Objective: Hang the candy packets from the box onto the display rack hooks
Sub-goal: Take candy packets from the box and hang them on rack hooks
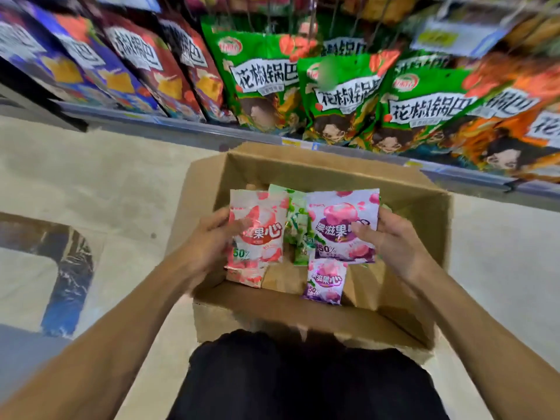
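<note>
Head view showed the left hand (209,237) pinching a red candy packet (257,234) and the right hand (391,237) pinching a purple candy packet (342,225) over the cardboard box (303,168), where another purple packet (325,281) lay.

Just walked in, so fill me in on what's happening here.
A person is over an open cardboard box by a snack shelf. The left hand holds a red candy packet, the right hand a purple one, with a green packet between them. Another small purple packet shows lower down. None of these is on a hook yet.
</note>
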Motion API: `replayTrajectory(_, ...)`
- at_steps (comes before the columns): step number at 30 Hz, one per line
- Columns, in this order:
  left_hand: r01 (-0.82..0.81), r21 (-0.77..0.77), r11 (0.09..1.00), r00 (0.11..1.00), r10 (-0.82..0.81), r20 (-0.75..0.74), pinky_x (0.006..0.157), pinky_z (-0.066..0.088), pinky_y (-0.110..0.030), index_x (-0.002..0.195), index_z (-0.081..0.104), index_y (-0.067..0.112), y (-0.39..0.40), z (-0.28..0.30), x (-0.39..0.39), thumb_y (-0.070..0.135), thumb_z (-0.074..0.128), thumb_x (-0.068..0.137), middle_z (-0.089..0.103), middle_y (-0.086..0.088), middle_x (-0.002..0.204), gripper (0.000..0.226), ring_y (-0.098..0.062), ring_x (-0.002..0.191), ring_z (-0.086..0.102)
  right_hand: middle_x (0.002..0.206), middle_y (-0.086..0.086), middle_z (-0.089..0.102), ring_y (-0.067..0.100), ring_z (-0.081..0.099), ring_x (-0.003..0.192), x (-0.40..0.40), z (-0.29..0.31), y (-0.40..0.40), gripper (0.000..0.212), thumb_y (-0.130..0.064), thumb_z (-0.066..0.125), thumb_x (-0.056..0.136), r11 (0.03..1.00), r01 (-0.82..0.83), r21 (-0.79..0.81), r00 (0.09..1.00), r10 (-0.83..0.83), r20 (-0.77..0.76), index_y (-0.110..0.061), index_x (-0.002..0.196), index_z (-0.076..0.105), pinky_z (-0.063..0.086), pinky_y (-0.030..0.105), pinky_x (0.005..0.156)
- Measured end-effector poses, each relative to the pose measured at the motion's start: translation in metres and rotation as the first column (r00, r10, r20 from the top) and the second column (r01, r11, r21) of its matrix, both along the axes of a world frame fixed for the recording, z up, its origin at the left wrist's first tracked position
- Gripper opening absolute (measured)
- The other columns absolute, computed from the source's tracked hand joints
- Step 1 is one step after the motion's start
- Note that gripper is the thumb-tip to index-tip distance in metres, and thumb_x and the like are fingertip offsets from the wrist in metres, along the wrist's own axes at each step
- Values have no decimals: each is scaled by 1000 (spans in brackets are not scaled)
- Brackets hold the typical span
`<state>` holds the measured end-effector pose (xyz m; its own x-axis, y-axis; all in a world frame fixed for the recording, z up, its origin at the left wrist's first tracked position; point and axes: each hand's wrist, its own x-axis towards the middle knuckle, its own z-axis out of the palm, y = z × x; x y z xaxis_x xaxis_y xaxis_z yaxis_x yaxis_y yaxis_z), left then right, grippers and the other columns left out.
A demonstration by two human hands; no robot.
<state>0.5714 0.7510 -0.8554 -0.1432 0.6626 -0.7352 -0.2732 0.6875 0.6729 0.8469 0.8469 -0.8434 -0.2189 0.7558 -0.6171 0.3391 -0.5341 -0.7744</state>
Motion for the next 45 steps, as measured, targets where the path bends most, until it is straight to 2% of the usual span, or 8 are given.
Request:
replayTrajectory(4,-232,83,969,970,223,96,74,64,-42,124,68,15,14,121,-13,18,55,102,77,-9,113,26,-24,96,76,101,2,74,4,72,85,-27,125,22,26,4,55,98,996,8,87,994,2,-107,1,122,64,58,21,74)
replayTrajectory(8,-278,166,946,958,262,114,73,64,-52,134,61,18,20,263,-25,24,49,104,74,-7,122,33,-25,101,75,116,2,75,20,68,112,-54,259,32,32,-10,62,95,995,76,68,979,-61,-192,-10,127,63,52,40,97)
replayTrajectory(11,-346,250,905,938,331,99,77,64,-49,134,61,20,27,374,-38,23,48,105,74,-6,122,32,-27,108,72,80,-21,75,-2,70,81,-76,366,47,16,-7,58,98,990,115,76,970,-95,-224,-18,108,65,52,22,75)
replayTrajectory(16,-397,397,828,913,399,82,81,59,-55,127,65,23,29,537,-60,39,58,97,74,-7,124,34,-29,105,73,105,-1,78,25,72,101,-112,515,52,22,-9,66,90,987,74,141,950,-27,-311,-20,108,71,58,35,84)
replayTrajectory(22,-435,564,702,852,524,5,65,62,-33,133,60,13,19,670,-66,11,77,84,76,-6,117,52,-19,91,75,126,9,71,27,68,116,-139,663,56,105,-50,96,48,955,-62,289,875,191,-445,-8,137,58,57,39,96)
replayTrajectory(28,-440,671,597,737,667,-111,67,62,-30,120,63,15,-19,760,-75,4,79,82,79,-6,104,42,-22,86,78,123,-1,73,22,69,115,-167,749,54,52,-29,78,82,860,-229,456,789,438,-430,-17,130,63,49,51,105)
replayTrajectory(40,-590,712,382,389,907,-164,85,62,-48,119,59,30,-155,803,-115,19,81,83,79,3,105,44,-23,91,78,96,-32,72,-3,71,90,-292,786,-30,32,-11,69,93,701,-358,617,552,692,-466,-34,114,58,51,6,63)
replayTrajectory(45,-597,737,315,300,941,-159,78,64,-42,127,60,24,-214,806,-165,21,82,83,78,0,107,49,-22,90,78,109,2,77,20,75,98,-361,798,-85,37,-8,69,92,700,-362,616,527,699,-484,-14,127,60,58,21,65)
